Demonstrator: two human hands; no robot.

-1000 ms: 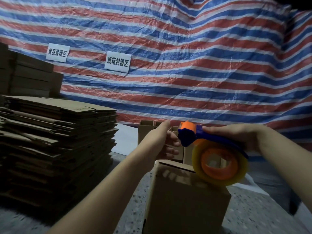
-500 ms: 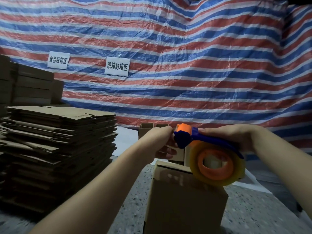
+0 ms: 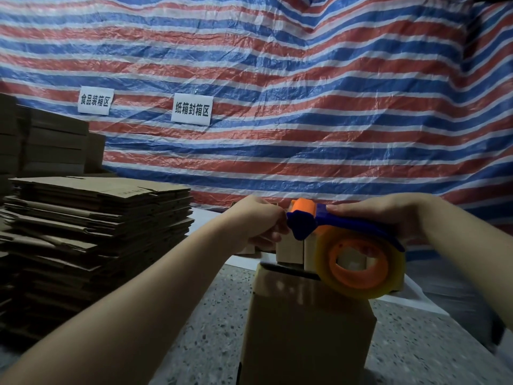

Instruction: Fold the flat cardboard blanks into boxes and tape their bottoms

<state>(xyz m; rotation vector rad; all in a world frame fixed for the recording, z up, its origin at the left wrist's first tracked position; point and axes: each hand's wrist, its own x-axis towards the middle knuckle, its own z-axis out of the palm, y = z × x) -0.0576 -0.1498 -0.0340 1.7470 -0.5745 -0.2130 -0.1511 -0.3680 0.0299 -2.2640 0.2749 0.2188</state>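
Box (image 3: 302,329) stands upright on the speckled floor (image 3: 416,343) right in front of you, centre-low in the head view, w/ its closed top face toward you. Your right hand (image 3: 388,215) is wrapped over the blue handle of the tape dispenser (image 3: 341,232), fingers curled round it from above; thumb side isn't visible. The clear tape roll (image 3: 361,265) on its orange hub hangs below the handle and sits against the far right edge of the box top, touching or nearly so. Your left hand (image 3: 261,223) is at the dispenser's front end, just by the orange roller; fingers curled in toward the nose, prob. pinching the tape end, but the strip itself is too faint to see, so can't tell what they've got hold of. Left of you, a tall stack of flat cardboard blanks (image 3: 91,240) sits on the floor, well apart from the box. More made-up cartons (image 3: 291,248) stand beyond the box, partly hidden behind your hands and the dispenser. Behind everything hangs a red/white/blue striped tarp (image 3: 305,107) w/ two white paper signs (image 3: 192,109) in Chinese characters. Further stacked cardboard (image 3: 52,143) at far left against the tarp.
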